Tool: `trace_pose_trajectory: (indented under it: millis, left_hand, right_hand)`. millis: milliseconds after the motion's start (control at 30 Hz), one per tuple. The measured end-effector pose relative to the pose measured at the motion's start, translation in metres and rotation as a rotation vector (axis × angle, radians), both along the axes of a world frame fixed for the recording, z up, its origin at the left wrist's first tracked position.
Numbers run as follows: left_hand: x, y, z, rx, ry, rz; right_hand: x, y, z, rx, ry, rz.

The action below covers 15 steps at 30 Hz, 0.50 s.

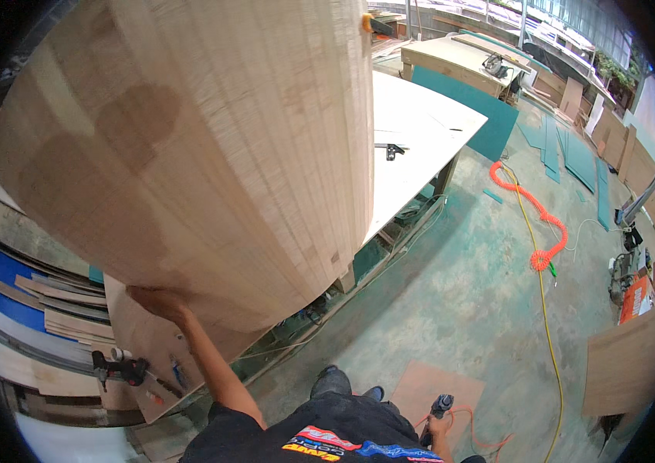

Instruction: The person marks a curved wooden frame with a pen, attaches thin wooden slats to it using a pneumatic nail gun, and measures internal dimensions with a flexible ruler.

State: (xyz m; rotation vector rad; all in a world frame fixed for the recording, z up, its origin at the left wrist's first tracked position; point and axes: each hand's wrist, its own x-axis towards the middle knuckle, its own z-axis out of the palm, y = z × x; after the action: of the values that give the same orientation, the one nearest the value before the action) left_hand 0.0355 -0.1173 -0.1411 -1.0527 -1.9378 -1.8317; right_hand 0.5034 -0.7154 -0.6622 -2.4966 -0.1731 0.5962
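Item, nearest: one large wooden panel (pixel 227 139), pale, with striped grain, raised at a slant in front of the person and blocking much of my view of what lies behind it.

Item: the left hand (pixel 156 301), at the panel's lower edge, touching it; whether its fingers are clamped there or merely set against it, I cannot tell.

Item: the right hand (pixel 439 426), low and to the right of the panel, well apart from it, fingers closed around a dark hand tool (pixel 441 404). Near the tool, a thin orange line (pixel 475 413).

Item: one white worktop (pixel 428 123), partly behind the panel and showing past its right edge; on it, a small black fitting (pixel 393 152), kind unclear.

Below the panel, to its left: a brown board (pixel 142 332) and a black-and-red power tool (pixel 119 369). Further left of the panel: stacked wood strips (pixel 80 324).

Right of the panel, on the floor: one coiled orange hose (pixel 547 220), one yellow cord (pixel 537 285), several teal boards (pixel 574 162). Nearer the person than the panel: one flat brown sheet (pixel 420 378), on the floor.
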Motion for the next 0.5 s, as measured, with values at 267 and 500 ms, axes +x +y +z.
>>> trace_pose_trajectory:
  millis: [267, 500]
  left_hand:
    - [-0.039, 0.023, -0.040, -0.112, 0.292, 0.314]
    - [-0.008, 0.036, -0.078, -0.131, 0.588, 0.594]
  right_hand:
    - [0.078, 0.086, -0.006, -0.006, 0.122, -0.280]
    - [0.128, 0.232, 0.075, 0.393, 0.362, -0.503]
